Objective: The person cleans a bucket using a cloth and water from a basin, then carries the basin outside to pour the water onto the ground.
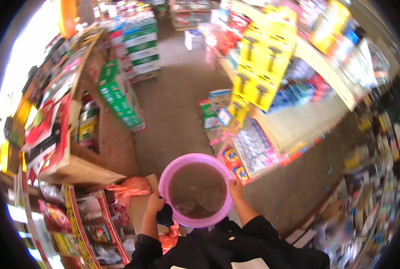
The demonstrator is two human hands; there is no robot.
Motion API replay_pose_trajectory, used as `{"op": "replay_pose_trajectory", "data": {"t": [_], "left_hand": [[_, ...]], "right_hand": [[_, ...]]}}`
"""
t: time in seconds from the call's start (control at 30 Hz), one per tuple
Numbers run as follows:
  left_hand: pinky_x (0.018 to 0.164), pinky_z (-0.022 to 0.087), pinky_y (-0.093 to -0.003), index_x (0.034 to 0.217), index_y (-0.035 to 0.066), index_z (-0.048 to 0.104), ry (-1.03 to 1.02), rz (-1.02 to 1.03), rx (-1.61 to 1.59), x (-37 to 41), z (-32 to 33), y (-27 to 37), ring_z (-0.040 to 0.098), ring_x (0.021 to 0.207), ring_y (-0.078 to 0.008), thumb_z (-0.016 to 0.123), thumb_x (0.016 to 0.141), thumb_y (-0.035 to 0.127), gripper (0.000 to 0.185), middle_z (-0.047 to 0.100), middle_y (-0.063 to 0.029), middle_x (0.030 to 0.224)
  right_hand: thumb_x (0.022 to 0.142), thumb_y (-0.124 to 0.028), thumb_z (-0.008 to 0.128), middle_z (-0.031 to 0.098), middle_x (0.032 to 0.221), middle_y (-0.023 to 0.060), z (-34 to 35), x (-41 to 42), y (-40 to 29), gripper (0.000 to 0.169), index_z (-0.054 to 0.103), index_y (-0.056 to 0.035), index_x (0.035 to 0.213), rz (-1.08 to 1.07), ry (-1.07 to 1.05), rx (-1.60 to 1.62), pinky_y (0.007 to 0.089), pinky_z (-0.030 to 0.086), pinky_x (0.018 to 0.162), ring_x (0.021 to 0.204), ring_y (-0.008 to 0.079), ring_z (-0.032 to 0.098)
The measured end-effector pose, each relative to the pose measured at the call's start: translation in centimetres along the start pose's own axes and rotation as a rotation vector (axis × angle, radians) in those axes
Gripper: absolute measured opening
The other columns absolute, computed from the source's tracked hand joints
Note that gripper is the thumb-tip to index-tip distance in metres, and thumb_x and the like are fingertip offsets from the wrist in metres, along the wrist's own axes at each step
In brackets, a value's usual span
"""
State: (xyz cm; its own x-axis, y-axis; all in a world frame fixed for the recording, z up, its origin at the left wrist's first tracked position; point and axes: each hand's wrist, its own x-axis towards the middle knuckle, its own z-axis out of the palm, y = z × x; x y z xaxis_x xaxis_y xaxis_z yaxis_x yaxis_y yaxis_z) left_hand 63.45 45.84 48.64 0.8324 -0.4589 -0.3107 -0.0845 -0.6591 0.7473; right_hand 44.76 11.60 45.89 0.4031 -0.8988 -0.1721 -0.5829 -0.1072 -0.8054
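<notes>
A pink plastic basin (165,205) filled with murky brown water (198,188) is held in front of my body, over the floor between the shelves. My left hand (156,201) grips its rim at the left; a dark cloth-like item hangs just beneath that hand. At the rim's right side my right hand (235,189) is closed on the edge. The fingers under the basin are partly hidden.
Green boxes (119,97) and stacked cartons (142,50) stand ahead on the left. Shelves with packets (95,232) are close at my left. A counter (301,124) with yellow carded razors (258,64) lies on the right. Orange plastic bags (132,188) sit beside the basin.
</notes>
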Motion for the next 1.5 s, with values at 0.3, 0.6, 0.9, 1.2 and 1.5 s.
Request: {"op": "replay_pose_trajectory", "data": {"t": [0.3, 0.6, 0.9, 1.2, 1.5], "left_hand": [[0.082, 0.049, -0.0451, 0.101, -0.004, 0.063, 0.148, -0.127, -0.075, 2.7, -2.9, -1.6, 0.061, 0.093, -0.0421, 0.059, 0.069, 0.012, 0.036, 0.063, -0.0291, 0.095], [0.085, 0.048, -0.0451, 0.104, -0.002, 0.061, 0.359, -0.219, -0.069, 11.2, -9.4, 1.9, 0.060, 0.097, -0.0422, 0.058, 0.070, 0.011, 0.036, 0.063, -0.0269, 0.099], [0.085, 0.048, -0.0449, 0.100, -0.004, 0.060, 0.386, -0.287, -0.075, 28.3, -17.8, 6.7, 0.059, 0.099, -0.0420, 0.061, 0.070, 0.010, 0.033, 0.063, -0.0267, 0.098], [0.083, 0.049, -0.0450, 0.099, -0.004, 0.061, 0.287, -0.137, 0.010, 51.7, -25.8, 11.0, 0.060, 0.096, -0.0417, 0.062, 0.069, 0.013, 0.034, 0.063, -0.0276, 0.095], [0.085, 0.048, -0.0443, 0.104, -0.005, 0.060, 0.070, 0.077, 0.048, 78.8, -30.2, 19.0, 0.058, 0.100, -0.0423, 0.060, 0.070, 0.015, 0.039, 0.061, -0.0293, 0.103]], "right_hand": [[0.081, -0.025, 0.061, 0.056, 0.064, 0.0092, 8.1, 7.4, -3.6, 0.028, 0.054, 0.0006, 0.071, -0.134, -0.161, 0.079, 0.0372, 0.044, 0.057, 0.060, 0.0168, 0.052], [0.079, -0.027, 0.060, 0.061, 0.065, 0.0132, 19.2, 15.2, -15.1, 0.031, 0.060, 0.0023, 0.072, -0.208, -0.233, 0.028, 0.0371, 0.046, 0.061, 0.064, 0.0206, 0.058], [0.081, -0.035, 0.061, 0.066, 0.072, 0.0155, 31.7, 29.0, -28.1, 0.037, 0.063, 0.0015, 0.078, -0.209, -0.187, 0.047, 0.0384, 0.049, 0.067, 0.070, 0.0261, 0.064], [0.080, -0.037, 0.061, 0.067, 0.074, 0.0176, 39.5, 43.7, -37.2, 0.039, 0.065, 0.0017, 0.076, -0.187, -0.052, -0.062, 0.0409, 0.050, 0.069, 0.073, 0.0301, 0.065], [0.078, -0.024, 0.062, 0.064, 0.067, 0.0119, 42.8, 60.8, -45.8, 0.028, 0.064, 0.0039, 0.076, -0.090, 0.191, 0.124, 0.0335, 0.049, 0.063, 0.065, 0.0183, 0.061]]}}
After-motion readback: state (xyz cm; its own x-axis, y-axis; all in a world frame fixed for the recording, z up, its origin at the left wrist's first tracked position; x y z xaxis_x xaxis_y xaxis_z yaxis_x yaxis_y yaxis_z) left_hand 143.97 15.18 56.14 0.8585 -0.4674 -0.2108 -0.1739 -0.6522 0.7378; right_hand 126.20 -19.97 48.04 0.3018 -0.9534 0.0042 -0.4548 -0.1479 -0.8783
